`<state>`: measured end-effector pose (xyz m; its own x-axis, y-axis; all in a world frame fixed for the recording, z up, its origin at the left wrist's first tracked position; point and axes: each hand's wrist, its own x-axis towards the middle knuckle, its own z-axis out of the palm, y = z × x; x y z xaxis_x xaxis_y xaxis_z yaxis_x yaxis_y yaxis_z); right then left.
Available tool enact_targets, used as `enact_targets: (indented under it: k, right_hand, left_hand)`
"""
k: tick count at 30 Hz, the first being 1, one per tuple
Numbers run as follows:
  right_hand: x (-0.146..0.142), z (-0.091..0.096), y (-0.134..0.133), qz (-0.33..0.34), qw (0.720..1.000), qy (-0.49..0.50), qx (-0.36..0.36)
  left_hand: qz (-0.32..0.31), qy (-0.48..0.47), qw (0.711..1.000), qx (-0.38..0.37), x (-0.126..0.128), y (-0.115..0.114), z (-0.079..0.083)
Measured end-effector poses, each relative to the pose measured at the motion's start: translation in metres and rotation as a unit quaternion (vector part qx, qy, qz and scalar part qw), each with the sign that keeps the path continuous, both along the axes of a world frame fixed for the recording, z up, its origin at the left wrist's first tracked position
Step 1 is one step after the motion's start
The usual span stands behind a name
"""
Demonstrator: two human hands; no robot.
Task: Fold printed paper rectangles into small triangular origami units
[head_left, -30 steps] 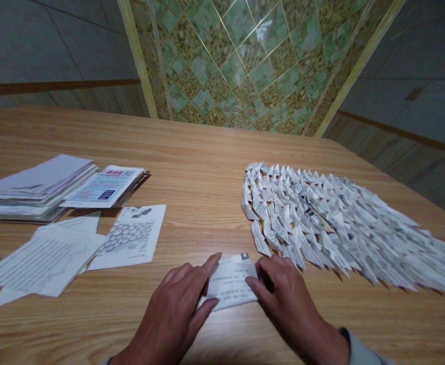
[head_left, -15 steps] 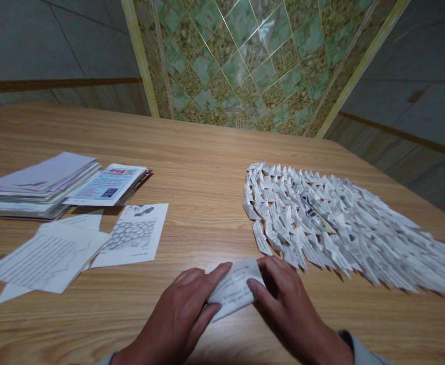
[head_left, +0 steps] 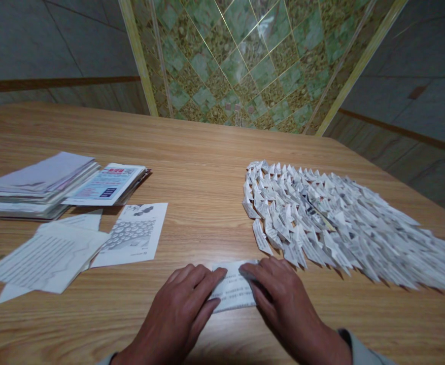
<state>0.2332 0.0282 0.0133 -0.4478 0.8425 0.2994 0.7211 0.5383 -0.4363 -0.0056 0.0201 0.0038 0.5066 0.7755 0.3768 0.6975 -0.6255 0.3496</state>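
A small printed slip of paper [head_left: 234, 288], folded into a narrow strip, lies flat on the wooden table [head_left: 203, 167] near its front edge. My left hand [head_left: 180, 314] presses on the slip's left end with its fingers stretched flat. My right hand [head_left: 283, 304] holds down the right end, fingers also flat and close together. Just right of my hands spreads a large heap of several small folded paper pieces [head_left: 332, 223].
At the left stand a stack of booklets [head_left: 41, 185] and a printed leaflet pile [head_left: 108, 185]. In front of them lie loose sheets [head_left: 43, 258] and a page with pictures [head_left: 133, 235]. Green tiled flooring [head_left: 245, 61] shows beyond the table's far edge.
The slip was lifted and bent between my fingers half a second ago; now it is folded narrower and pressed flat on the table under both hands.
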Motion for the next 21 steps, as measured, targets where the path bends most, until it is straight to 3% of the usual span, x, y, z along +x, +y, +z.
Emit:
enact_targets:
  k: [11,15,19,21]
  right_hand:
    - [0.002,-0.004,-0.001,0.001,1.000,-0.008,-0.013]
    - [0.002,-0.002,0.000,0.005,1.000,-0.011,0.005]
    - [0.001,0.000,0.001,0.007,1.000,-0.013,0.007]
    - [0.001,0.001,0.001,0.005,1.000,-0.014,0.004]
  left_hand:
    - [-0.001,0.018,1.000,-0.008,0.000,0.001,0.004]
    - [0.007,0.010,0.999,0.031,0.002,0.002,0.005]
    - [-0.047,0.013,0.994,0.101,0.006,-0.003,-0.004]
    - [-0.092,0.030,0.992,0.084,0.007,-0.006,-0.014]
